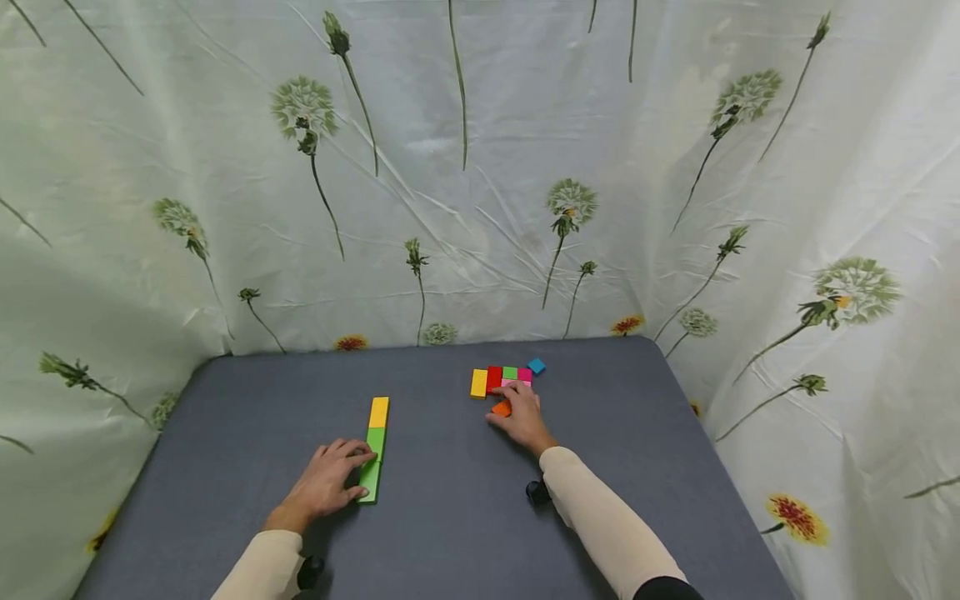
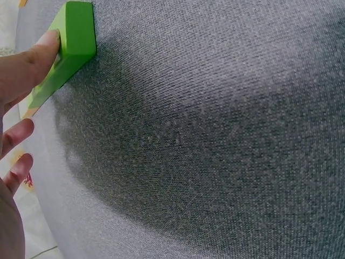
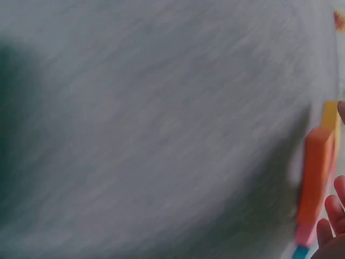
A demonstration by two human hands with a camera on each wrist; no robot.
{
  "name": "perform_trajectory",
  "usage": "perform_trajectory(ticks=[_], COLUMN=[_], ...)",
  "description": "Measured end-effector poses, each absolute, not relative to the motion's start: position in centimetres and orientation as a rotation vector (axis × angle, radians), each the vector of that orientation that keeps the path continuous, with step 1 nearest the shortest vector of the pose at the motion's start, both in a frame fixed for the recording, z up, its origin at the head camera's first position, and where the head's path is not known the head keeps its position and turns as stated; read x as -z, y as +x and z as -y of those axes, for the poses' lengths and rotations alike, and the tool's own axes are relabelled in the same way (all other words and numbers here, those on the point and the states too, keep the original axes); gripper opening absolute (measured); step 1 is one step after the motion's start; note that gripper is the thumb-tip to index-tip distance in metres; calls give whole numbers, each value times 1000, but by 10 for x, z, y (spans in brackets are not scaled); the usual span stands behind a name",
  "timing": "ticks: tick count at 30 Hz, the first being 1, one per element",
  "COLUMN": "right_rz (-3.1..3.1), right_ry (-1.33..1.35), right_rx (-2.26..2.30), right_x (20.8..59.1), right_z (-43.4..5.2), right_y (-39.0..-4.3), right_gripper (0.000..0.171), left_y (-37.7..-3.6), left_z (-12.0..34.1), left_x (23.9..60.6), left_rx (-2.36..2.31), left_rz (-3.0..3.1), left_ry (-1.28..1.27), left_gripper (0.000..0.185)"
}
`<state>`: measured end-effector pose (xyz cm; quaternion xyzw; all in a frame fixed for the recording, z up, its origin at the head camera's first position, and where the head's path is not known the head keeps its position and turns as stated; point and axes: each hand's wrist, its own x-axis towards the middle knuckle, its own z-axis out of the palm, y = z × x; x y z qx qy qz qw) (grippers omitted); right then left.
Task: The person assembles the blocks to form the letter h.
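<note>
We see a dark grey counter [image 1: 442, 525] with rounded far corners, and the left wrist view shows its fine, woven, cloth-like texture. Behind and around it hangs a pale, creased curtain [image 1: 487, 208] printed with green dandelions and a few orange-red flowers. We wear cream sleeves [image 1: 615, 533] at both arms.

On the left, three flat, oblong blocks lie end to end in one straight row: a yellow block [image 1: 379, 412] farthest, then a middle green block [image 1: 377, 438] and a near green block [image 1: 372, 480]. The green looks smooth and matte, its edges softly rounded. Our left hand [image 1: 326, 482] rests at the row's left side with fingers loosely extended, the thumb against the near green block and a fingertip on the green.

On the right, our right hand [image 1: 527, 423] pinches an orange block [image 1: 502, 408] set at a slant; we cannot tell whether it touches the cloth. Just beyond it sit a second yellow block [image 1: 478, 384], a red block [image 1: 494, 377], small green [image 1: 510, 372], magenta [image 1: 525, 375] and partly hidden pink pieces, and a blue square [image 1: 536, 366] turned cornerwise
</note>
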<state>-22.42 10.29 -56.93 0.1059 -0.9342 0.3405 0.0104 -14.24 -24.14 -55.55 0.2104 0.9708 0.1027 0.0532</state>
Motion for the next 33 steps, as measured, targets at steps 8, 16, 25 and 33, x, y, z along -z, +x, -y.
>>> perform_trajectory(ticks=[8, 16, 25, 33], right_rz=[2915, 2860, 2801, 2806], right_ry=[249, 90, 55, 108], right_rx=[-1096, -1214, -1270, -1366], right_x=[579, 585, 591, 589], right_z=[-120, -118, -118, -129], right_y=[-218, -215, -216, -216], right_gripper=[49, 53, 48, 54], left_y=[-141, -142, -142, -143], left_z=[243, 244, 243, 244], left_x=[555, 556, 555, 556], left_rx=[-299, -312, -303, -301], left_rz=[-2954, -2963, -2984, -2984], left_ry=[646, 659, 672, 681], left_gripper=[52, 53, 54, 55])
